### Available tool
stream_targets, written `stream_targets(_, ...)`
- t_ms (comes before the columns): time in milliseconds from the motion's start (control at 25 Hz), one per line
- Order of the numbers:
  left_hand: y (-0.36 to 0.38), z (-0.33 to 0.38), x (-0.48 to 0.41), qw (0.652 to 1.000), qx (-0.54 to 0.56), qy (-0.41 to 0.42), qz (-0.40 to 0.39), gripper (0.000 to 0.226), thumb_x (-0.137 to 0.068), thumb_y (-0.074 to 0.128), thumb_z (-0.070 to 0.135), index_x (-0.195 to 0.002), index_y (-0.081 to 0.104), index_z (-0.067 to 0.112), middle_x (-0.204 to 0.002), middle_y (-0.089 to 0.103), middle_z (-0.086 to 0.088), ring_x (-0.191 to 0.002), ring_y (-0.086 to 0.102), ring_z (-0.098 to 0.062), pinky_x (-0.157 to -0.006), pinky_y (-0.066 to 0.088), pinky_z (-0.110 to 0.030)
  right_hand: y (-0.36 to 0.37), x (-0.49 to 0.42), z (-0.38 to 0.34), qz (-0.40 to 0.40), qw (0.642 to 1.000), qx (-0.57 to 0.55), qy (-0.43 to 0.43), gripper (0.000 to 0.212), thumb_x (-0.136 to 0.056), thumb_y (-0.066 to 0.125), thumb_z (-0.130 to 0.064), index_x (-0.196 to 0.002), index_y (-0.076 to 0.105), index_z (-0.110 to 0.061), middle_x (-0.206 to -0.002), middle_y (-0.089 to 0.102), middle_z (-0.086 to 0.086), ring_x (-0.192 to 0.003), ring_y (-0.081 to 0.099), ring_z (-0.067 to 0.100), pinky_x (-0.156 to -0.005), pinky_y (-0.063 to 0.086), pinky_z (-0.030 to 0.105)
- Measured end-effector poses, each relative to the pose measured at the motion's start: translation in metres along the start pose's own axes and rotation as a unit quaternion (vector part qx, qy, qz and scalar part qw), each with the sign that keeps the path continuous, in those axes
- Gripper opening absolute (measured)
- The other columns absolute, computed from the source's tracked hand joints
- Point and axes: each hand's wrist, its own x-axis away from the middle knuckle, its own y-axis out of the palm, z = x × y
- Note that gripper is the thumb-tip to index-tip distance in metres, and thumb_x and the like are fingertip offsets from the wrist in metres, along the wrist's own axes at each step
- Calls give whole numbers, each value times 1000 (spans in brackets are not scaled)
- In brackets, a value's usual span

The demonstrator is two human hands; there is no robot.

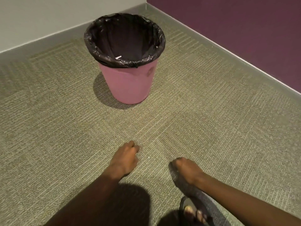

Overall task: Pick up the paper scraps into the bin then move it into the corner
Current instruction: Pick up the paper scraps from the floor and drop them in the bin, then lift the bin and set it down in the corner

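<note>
A pink bin (pixel 130 84) with a black liner (pixel 104 39) stands on the carpet, a short way out from the room corner (pixel 146 6). A bit of white paper (pixel 118 57) shows inside against the liner's near wall. My left hand (pixel 125 159) hovers low over the carpet in front of the bin, fingers curled closed, nothing visible in it. To its right, my right hand (pixel 187 170) is also closed into a loose fist, knuckles toward the floor. A tiny white speck (pixel 149 158) lies on the carpet between both hands.
A grey-white wall (pixel 48 17) runs along the back left and a purple wall (pixel 236 30) along the right, meeting at the corner behind the bin. My foot in a dark sandal (pixel 193 212) is at the bottom edge.
</note>
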Motion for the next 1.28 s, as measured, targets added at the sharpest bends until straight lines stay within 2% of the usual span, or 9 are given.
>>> stream_targets(80,-3,-3,0,1000,12,-9,14,27,-92,56,21,-118,58,18,-121,52,1,-108,52,-18,-93,48,-32,-28,-10,4,30,997,-76,11,17,-94,53,-3,-94,67,-13,-94,67,1,-81,58,7,-69,47,14)
stream_targets(160,-10,-8,-3,998,34,-32,29,24,-91,57,20,-115,59,18,-119,53,0,-107,52,-18,-91,49,-33,-83,-24,-1,102,982,-157,10,21,-92,57,-4,-86,64,-23,-89,67,-6,-84,64,8,-71,52,20)
stream_targets(320,-28,-13,-6,995,56,-56,63,22,-92,58,19,-114,59,18,-118,53,-1,-106,51,-18,-89,49,-33,-230,-43,-36,289,908,-301,-29,14,-88,64,-5,-88,69,-18,-84,65,-14,-81,63,2,-64,48,15)
stream_targets(480,-41,-17,-4,991,71,-74,87,26,-92,57,15,-119,59,18,-122,52,0,-109,51,-16,-93,48,-31,-331,-78,-64,420,842,-322,-102,9,-83,69,-11,-88,74,-16,-83,71,-6,-76,65,6,-67,56,26)
stream_targets(680,-60,-20,-8,992,24,-67,106,32,-90,55,9,-121,58,17,-123,51,-1,-111,49,-18,-95,47,-32,-362,-133,-70,414,843,-335,-75,18,-87,71,-14,-104,71,-14,-93,71,-2,-89,67,11,-84,58,35)
stream_targets(840,-91,-31,-23,978,77,-111,161,28,-90,62,14,-118,60,16,-124,53,0,-101,55,-14,-88,49,-25,-345,-139,-48,444,835,-326,-10,11,-89,64,-11,-89,74,-12,-85,73,1,-82,69,15,-78,60,41)
stream_targets(1040,-158,-56,-47,910,215,-186,302,11,-95,56,19,-98,64,12,-97,66,-4,-79,64,-14,-76,59,-36,-316,-143,-19,483,835,-254,63,9,-90,60,-17,-89,68,-14,-98,69,3,-92,64,18,-78,47,20)
stream_targets(1160,-211,-63,-64,877,191,-194,396,32,-100,43,37,-93,58,9,-97,61,-9,-79,56,-15,-68,48,-31,-304,-150,-14,485,852,-189,57,11,-87,55,-29,-90,62,-21,-115,64,6,-106,59,27,-92,50,45)
stream_targets(1280,-253,-57,-74,850,238,-174,436,38,-103,34,40,-75,46,16,-74,49,-2,-63,43,-12,-58,35,-29,-307,-161,-14,475,846,-224,97,30,-92,52,-36,-110,63,-14,-116,65,9,-98,63,27,-82,53,41)
